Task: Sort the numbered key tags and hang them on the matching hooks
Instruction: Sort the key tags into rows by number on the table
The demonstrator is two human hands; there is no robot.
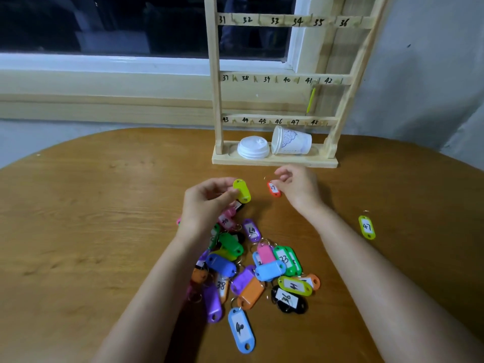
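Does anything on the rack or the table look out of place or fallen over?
Yes. A paper cup lies on its side on the rack base, beside a stack of white lids; both look foreign to a key rack. Tag 47 lies apart.

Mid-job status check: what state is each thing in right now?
left hand, holds a yellow-green tag.
right hand, pinches an orange tag.
tag 47, lying alone on the table.
tag pile, loose, unsorted.
rack, one yellow tag hanging by hook 41.
paper cup, on its side.
lids, stacked.
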